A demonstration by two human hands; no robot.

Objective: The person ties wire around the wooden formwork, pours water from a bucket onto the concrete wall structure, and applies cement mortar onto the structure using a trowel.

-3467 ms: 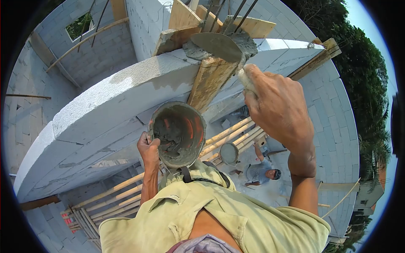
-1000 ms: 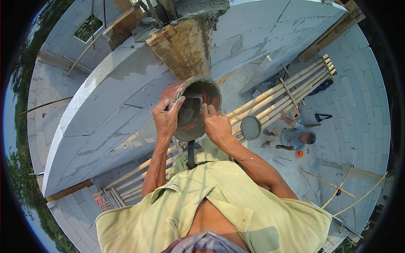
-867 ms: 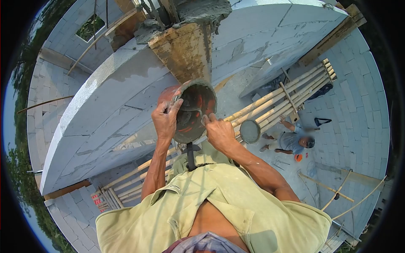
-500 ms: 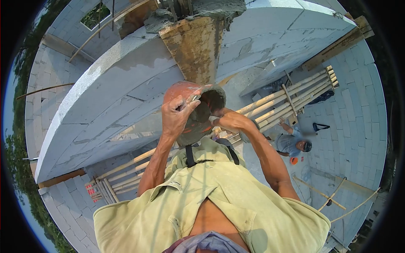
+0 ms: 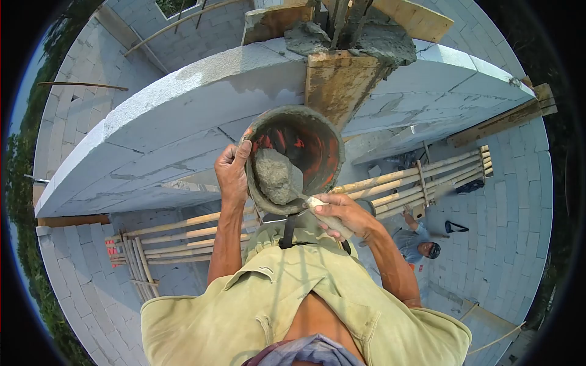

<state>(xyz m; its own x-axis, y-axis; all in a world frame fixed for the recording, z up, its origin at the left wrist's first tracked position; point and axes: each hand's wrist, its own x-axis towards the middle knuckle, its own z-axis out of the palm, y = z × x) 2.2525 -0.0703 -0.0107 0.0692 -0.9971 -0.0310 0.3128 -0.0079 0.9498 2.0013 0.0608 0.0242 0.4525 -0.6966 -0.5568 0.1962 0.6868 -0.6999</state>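
Note:
My left hand [image 5: 233, 169] grips the left rim of a mortar-smeared bucket [image 5: 323, 137], whose inside shows orange patches. My right hand [image 5: 343, 215] is closed round the pale handle of a trowel [image 5: 297, 182]. The trowel's blade is inside the bucket and bears a lump of grey mortar [image 5: 274, 177]. Beyond the bucket, a wooden formwork board [image 5: 339, 82] stands against the block wall [image 5: 183, 116], with wet mortar [image 5: 387, 46] heaped around steel bars above it.
Bamboo poles [image 5: 397, 183] run below at right, and more bamboo poles [image 5: 189, 235] lie at lower left. A person [image 5: 412, 244] is on the floor far below, near a second bucket partly hidden by my right arm. A plank [image 5: 500, 122] crosses the wall's right end.
The bucket has turned so that its mouth faces up towards me. The trowel, earlier deep inside, now shows with mortar on its blade. The view has shifted, bringing the formwork further right.

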